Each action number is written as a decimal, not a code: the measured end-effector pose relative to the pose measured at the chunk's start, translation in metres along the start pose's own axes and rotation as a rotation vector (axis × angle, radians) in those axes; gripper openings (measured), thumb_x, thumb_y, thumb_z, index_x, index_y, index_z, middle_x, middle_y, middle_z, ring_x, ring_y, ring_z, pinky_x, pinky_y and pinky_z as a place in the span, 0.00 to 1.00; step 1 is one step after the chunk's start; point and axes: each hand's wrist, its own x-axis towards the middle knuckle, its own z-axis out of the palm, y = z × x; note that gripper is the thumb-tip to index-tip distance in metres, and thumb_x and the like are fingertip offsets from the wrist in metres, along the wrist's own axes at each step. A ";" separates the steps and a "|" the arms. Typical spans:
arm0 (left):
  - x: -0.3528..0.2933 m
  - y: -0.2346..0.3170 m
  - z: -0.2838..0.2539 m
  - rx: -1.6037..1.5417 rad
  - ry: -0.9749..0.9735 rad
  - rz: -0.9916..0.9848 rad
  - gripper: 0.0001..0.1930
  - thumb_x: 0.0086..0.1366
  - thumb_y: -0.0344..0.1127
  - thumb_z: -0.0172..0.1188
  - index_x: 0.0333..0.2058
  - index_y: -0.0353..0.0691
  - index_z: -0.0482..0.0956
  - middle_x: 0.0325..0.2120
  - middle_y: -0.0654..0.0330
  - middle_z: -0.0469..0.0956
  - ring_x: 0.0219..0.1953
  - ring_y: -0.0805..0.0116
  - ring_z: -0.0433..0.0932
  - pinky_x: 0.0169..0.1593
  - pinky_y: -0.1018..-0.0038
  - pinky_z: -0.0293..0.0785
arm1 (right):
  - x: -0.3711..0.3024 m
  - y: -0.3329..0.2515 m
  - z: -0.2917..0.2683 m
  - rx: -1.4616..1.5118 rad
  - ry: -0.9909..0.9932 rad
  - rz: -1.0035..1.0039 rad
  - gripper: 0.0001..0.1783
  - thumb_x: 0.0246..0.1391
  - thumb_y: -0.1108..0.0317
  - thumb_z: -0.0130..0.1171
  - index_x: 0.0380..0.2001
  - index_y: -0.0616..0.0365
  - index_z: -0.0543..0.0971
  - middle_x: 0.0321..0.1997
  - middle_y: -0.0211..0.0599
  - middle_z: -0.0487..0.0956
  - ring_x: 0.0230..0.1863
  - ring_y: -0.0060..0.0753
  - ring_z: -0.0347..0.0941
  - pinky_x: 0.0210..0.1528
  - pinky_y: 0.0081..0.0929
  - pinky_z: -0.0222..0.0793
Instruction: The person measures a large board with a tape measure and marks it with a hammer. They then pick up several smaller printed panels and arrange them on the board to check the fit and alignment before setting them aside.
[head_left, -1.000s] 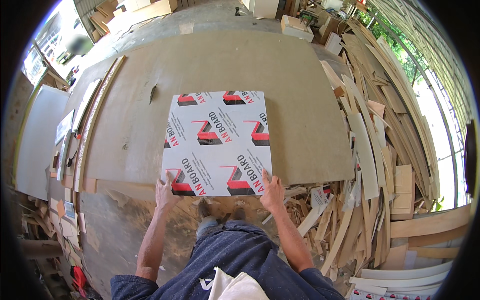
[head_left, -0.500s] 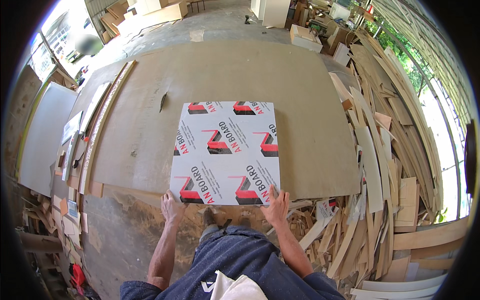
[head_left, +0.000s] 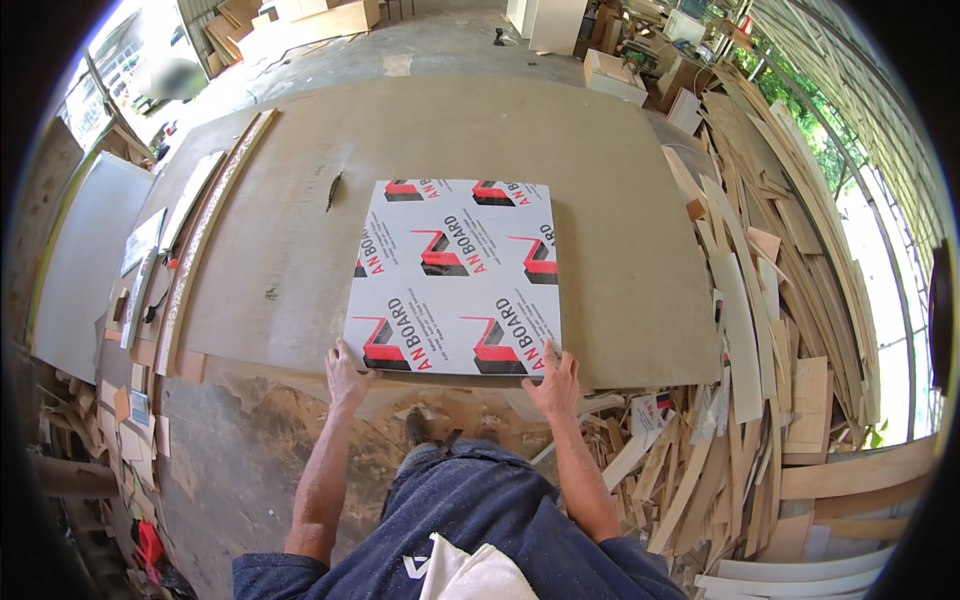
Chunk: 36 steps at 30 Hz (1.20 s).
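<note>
A nearly square white board (head_left: 455,285), its face covered with a repeated red and black print, lies flat on the large brown work table (head_left: 620,250) close to the near edge. My left hand (head_left: 349,379) grips its near left corner, fingers along the left side and thumb at the front edge. At the near right corner, my right hand (head_left: 553,384) holds the board the same way, fingertips reaching up over the side. The undersides of both grips are hidden.
A long pale strip (head_left: 215,240) and narrower pieces lie along the table's left side, near a small dark feather-like object (head_left: 333,190). Offcuts and long wood strips (head_left: 735,330) crowd the right. A white sheet (head_left: 95,260) stands at left, cabinet boxes (head_left: 612,78) beyond the table.
The board has slid away from me, farther onto the table. Both hands have moved forward with it, keeping hold of its near corners.
</note>
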 end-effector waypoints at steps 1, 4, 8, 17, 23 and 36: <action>-0.005 -0.002 0.005 -0.034 0.045 -0.006 0.55 0.41 0.37 0.84 0.65 0.25 0.62 0.55 0.42 0.70 0.60 0.45 0.69 0.63 0.59 0.69 | -0.005 0.001 0.008 0.002 0.046 0.013 0.55 0.41 0.58 0.77 0.73 0.55 0.63 0.59 0.50 0.66 0.62 0.55 0.65 0.65 0.47 0.66; -0.012 -0.007 0.015 -0.113 0.103 -0.081 0.54 0.43 0.37 0.83 0.66 0.25 0.62 0.54 0.42 0.71 0.59 0.44 0.69 0.62 0.58 0.68 | -0.015 0.005 0.026 0.022 0.171 0.031 0.53 0.41 0.58 0.77 0.71 0.59 0.65 0.60 0.52 0.67 0.62 0.56 0.65 0.66 0.48 0.64; -0.015 -0.014 0.019 -0.133 0.103 -0.078 0.53 0.44 0.36 0.82 0.66 0.26 0.62 0.52 0.42 0.71 0.58 0.43 0.69 0.61 0.57 0.68 | -0.017 0.009 0.038 0.090 0.238 0.020 0.49 0.42 0.59 0.77 0.68 0.61 0.69 0.61 0.52 0.70 0.62 0.56 0.66 0.66 0.47 0.65; -0.011 -0.024 0.023 -0.112 0.102 -0.014 0.48 0.46 0.35 0.81 0.64 0.26 0.66 0.51 0.43 0.74 0.55 0.44 0.72 0.59 0.58 0.70 | -0.016 0.017 0.039 0.121 0.383 -0.080 0.44 0.42 0.62 0.79 0.63 0.64 0.73 0.54 0.47 0.77 0.55 0.53 0.71 0.59 0.43 0.69; 0.016 -0.054 -0.003 -0.184 -0.148 0.135 0.35 0.54 0.27 0.73 0.61 0.24 0.71 0.45 0.44 0.77 0.46 0.47 0.78 0.52 0.60 0.74 | -0.012 0.044 0.023 0.128 0.165 -0.152 0.38 0.45 0.67 0.75 0.61 0.65 0.76 0.47 0.42 0.75 0.51 0.49 0.72 0.54 0.41 0.72; 0.006 -0.074 0.030 0.022 0.048 0.335 0.34 0.62 0.20 0.58 0.68 0.26 0.61 0.47 0.43 0.71 0.51 0.44 0.71 0.55 0.57 0.70 | -0.008 0.048 0.029 0.037 0.232 -0.197 0.30 0.47 0.76 0.70 0.57 0.64 0.79 0.37 0.39 0.75 0.44 0.43 0.74 0.46 0.39 0.75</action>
